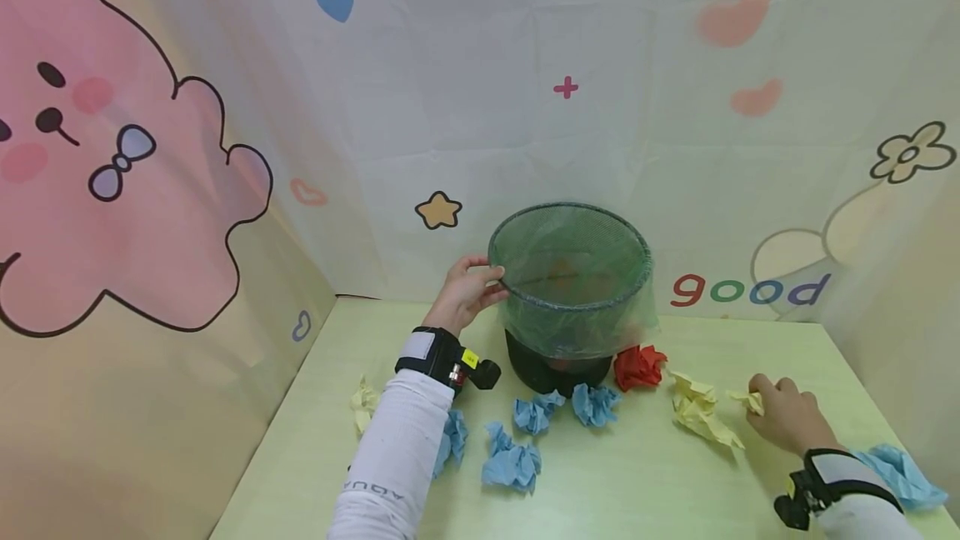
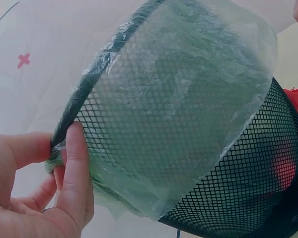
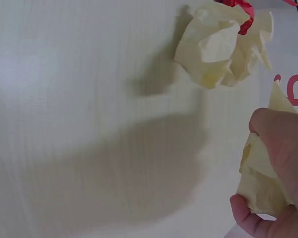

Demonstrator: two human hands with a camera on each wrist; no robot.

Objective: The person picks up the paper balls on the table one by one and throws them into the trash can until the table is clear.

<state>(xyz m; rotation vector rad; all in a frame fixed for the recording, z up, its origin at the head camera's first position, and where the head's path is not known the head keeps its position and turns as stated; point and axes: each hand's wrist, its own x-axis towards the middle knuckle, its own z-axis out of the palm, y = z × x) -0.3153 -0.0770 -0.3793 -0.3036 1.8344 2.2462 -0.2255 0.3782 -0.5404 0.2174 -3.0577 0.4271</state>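
A dark mesh wastebasket (image 1: 555, 373), lined with a thin green plastic bag (image 2: 174, 104), stands near the back of the table. My left hand (image 1: 468, 294) pinches its rim on the left side, thumb and fingers on the bag's folded edge. At the right, my right hand (image 1: 793, 419) grips a crumpled yellow paper ball (image 3: 263, 178), partly hidden by the fingers. Just left of that hand lies another crumpled yellow paper (image 1: 701, 411). Reddish and orange shapes show faintly through the basket's mesh and bag.
Beside the basket's right foot lies a red paper ball (image 1: 640, 367). Several blue paper balls (image 1: 512, 461) lie in front of it. Another blue paper (image 1: 903, 476) is by my right wrist, and a yellow one (image 1: 363, 404) lies left of my left forearm. A printed cloth hangs behind.
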